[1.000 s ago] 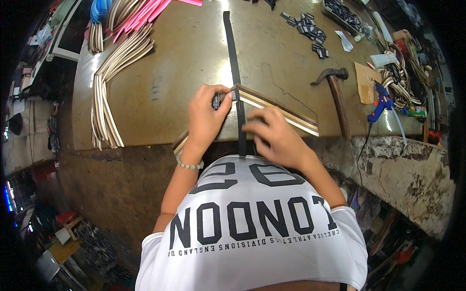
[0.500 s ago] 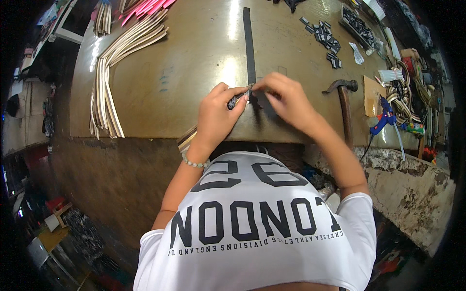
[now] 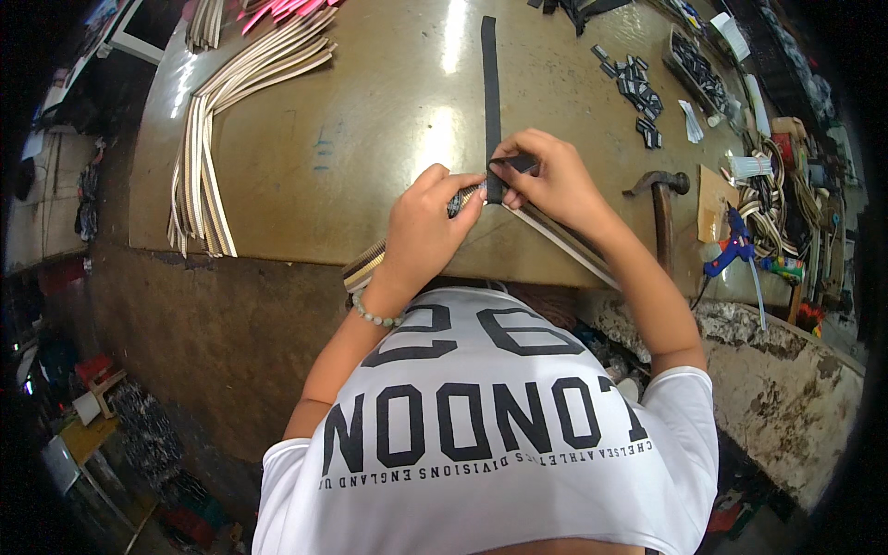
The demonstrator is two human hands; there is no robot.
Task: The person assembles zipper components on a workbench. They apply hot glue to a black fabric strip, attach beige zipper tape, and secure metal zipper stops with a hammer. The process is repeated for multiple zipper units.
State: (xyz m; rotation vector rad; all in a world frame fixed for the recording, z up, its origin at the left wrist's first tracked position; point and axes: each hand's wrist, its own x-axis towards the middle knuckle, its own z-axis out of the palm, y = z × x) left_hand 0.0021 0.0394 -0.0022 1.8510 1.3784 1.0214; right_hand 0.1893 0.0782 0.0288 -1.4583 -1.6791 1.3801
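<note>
A long black strip (image 3: 490, 92) lies straight up the table, its near end at my fingers. My left hand (image 3: 425, 227) is closed, pinching a striped strap (image 3: 566, 244) beside that end. The strap's tan, brown and white bands show past both hands, toward the table's front edge. A small dark patterned piece shows at my left fingertips; what it is, I cannot make out. My right hand (image 3: 550, 180) pinches the black strip between thumb and fingers, a short dark flap sticking out through its grip. Fingers partly hide where strip and strap meet.
Striped straps (image 3: 208, 157) lie bundled at the left, with pink strips (image 3: 277, 13) behind. On the right are a hammer (image 3: 662, 213), a blue glue gun (image 3: 735, 242), small black pieces (image 3: 638, 88) and a tray (image 3: 696, 69) of more. The table's front edge runs before me.
My right hand now pinches the black strip by its near end. A length of striped strap has come into sight under my right hand. The view has shifted slightly.
</note>
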